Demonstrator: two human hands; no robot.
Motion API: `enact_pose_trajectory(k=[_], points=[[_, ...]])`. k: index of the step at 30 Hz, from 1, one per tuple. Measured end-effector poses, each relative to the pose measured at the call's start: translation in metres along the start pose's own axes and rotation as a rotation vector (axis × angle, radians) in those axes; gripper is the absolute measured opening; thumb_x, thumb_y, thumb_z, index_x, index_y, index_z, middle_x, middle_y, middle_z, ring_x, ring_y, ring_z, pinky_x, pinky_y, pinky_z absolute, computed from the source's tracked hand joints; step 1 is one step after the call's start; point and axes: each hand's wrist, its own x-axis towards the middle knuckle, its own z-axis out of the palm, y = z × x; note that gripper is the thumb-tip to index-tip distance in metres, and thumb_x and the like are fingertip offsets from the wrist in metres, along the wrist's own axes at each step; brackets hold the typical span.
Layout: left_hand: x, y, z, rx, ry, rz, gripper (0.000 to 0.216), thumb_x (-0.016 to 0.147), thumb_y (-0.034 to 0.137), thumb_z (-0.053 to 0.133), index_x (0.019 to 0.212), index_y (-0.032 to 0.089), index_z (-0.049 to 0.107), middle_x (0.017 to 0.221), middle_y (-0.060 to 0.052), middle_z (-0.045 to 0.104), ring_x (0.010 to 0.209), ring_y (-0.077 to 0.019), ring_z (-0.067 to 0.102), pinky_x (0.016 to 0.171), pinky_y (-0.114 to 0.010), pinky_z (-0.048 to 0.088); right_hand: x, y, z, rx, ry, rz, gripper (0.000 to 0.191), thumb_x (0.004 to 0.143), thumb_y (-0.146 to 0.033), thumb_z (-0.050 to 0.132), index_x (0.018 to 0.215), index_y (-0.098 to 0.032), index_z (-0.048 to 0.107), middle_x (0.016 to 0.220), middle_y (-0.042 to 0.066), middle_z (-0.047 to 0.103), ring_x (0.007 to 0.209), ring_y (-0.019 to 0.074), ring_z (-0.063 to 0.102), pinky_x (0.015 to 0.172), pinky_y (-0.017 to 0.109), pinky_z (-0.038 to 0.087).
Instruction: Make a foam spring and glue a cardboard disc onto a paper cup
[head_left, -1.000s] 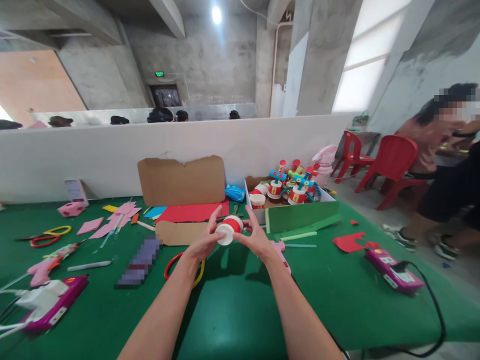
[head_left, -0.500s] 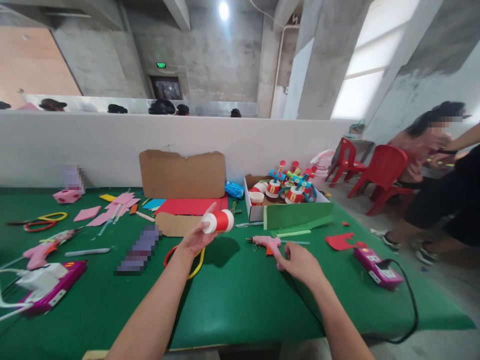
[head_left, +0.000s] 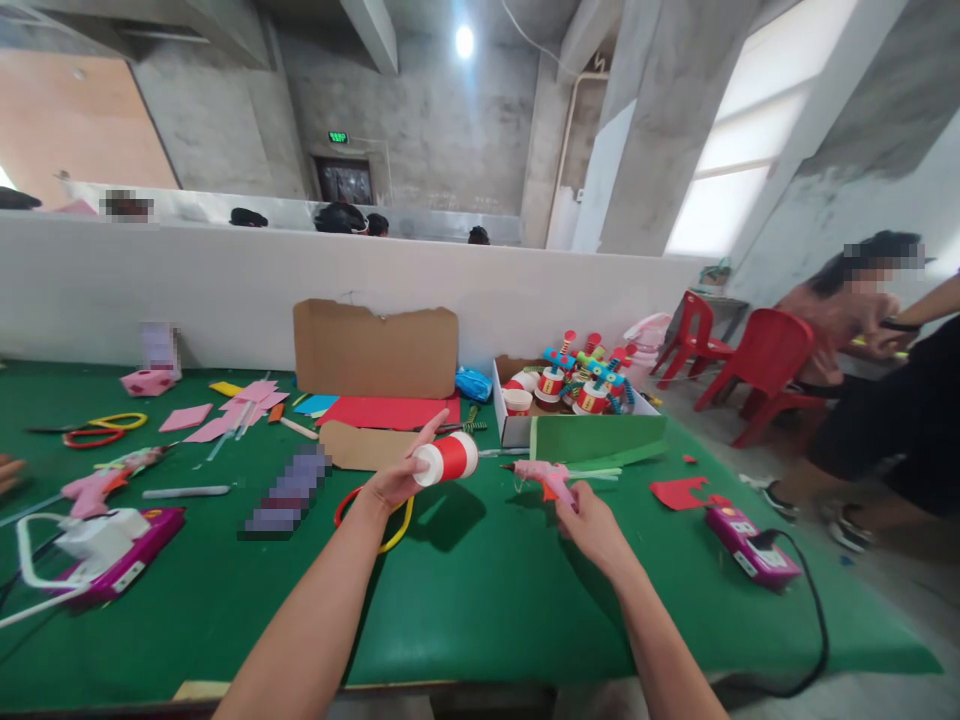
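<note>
My left hand [head_left: 394, 482] holds a red and white paper cup [head_left: 447, 460] on its side above the green table [head_left: 480, 600], fingers wrapped round its base. My right hand [head_left: 592, 522] is closed on the handle of a pink glue gun [head_left: 546, 475], lifted just off the table with its nozzle pointing left toward the cup. A gap remains between the nozzle and the cup.
A white box [head_left: 514, 425] of finished cup figures [head_left: 585, 375] stands behind, with green card [head_left: 596, 437], red card [head_left: 386, 411] and cardboard [head_left: 375, 350]. Scissors [head_left: 375, 515] lie under my left wrist. Purple power strips [head_left: 746, 545] [head_left: 112, 560] sit at both sides. People and red chairs [head_left: 765, 360] are at right.
My right hand left the cup, reached to the glue gun on the table, gripped it and raised it. My left hand kept the cup and turned it sideways.
</note>
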Motion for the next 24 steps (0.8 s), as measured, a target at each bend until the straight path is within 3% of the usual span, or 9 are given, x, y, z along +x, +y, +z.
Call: enact_pose_trajectory(k=[3, 5, 8, 13, 19, 24], points=[[0.000, 0.000, -0.002, 0.012, -0.021, -0.012, 0.103, 0.053, 0.024, 0.075, 0.146, 0.027, 0.031, 0.117, -0.012, 0.064, 0.104, -0.0306, 0.063, 0.092, -0.039, 0.046, -0.001, -0.004, 0.000, 0.574, -0.004, -0.018, 0.025, 0.075, -0.039, 0.056, 0.093, -0.021, 0.052, 0.074, 0.003, 0.066, 0.071, 0.0204, 0.066, 0.060, 0.029, 0.048], [0.000, 0.000, -0.002, 0.014, -0.030, -0.011, 0.103, 0.053, 0.025, 0.075, 0.146, 0.026, 0.031, 0.117, -0.012, 0.064, 0.102, -0.0304, 0.063, 0.089, -0.037, 0.048, -0.002, -0.012, 0.001, 0.869, -0.081, 0.043, 0.032, 0.073, -0.047, 0.061, 0.091, -0.021, 0.057, 0.066, 0.001, 0.063, 0.064, 0.0186, 0.064, 0.060, 0.030, 0.051], [-0.001, 0.002, -0.001, 0.016, -0.031, -0.011, 0.104, 0.053, 0.025, 0.075, 0.147, 0.024, 0.030, 0.115, -0.013, 0.065, 0.099, -0.0297, 0.064, 0.085, -0.034, 0.049, -0.002, -0.025, 0.003, 1.049, -0.196, 0.129, 0.038, 0.076, -0.056, 0.058, 0.082, -0.019, 0.065, 0.052, -0.001, 0.055, 0.047, 0.0134, 0.053, 0.050, 0.029, 0.051], [-0.002, 0.002, -0.002, 0.023, -0.033, -0.026, 0.105, 0.053, 0.023, 0.073, 0.147, 0.025, 0.029, 0.112, -0.012, 0.066, 0.094, -0.0287, 0.066, 0.078, -0.032, 0.050, -0.007, -0.040, 0.005, 0.906, -0.175, -0.007, 0.045, 0.075, -0.064, 0.059, 0.084, -0.020, 0.066, 0.047, -0.003, 0.053, 0.040, 0.0097, 0.046, 0.041, 0.022, 0.043], [-0.001, -0.001, -0.006, 0.043, -0.044, -0.029, 0.103, 0.053, 0.024, 0.073, 0.147, 0.025, 0.030, 0.118, -0.012, 0.064, 0.097, -0.0287, 0.065, 0.085, -0.034, 0.048, -0.013, -0.057, 0.003, 0.658, -0.060, -0.129, 0.057, 0.068, -0.073, 0.056, 0.072, -0.016, 0.060, 0.041, -0.006, 0.045, 0.034, 0.0071, 0.039, 0.035, 0.020, 0.030], [-0.001, -0.002, -0.008, 0.112, -0.088, -0.027, 0.101, 0.058, 0.030, 0.072, 0.147, 0.024, 0.027, 0.124, -0.013, 0.060, 0.102, -0.0292, 0.062, 0.088, -0.035, 0.046, -0.010, -0.059, 0.002, 0.516, 0.024, -0.260, 0.056, 0.073, -0.073, 0.049, 0.067, -0.018, 0.056, 0.036, -0.006, 0.041, 0.033, 0.0084, 0.038, 0.037, 0.022, 0.033]])
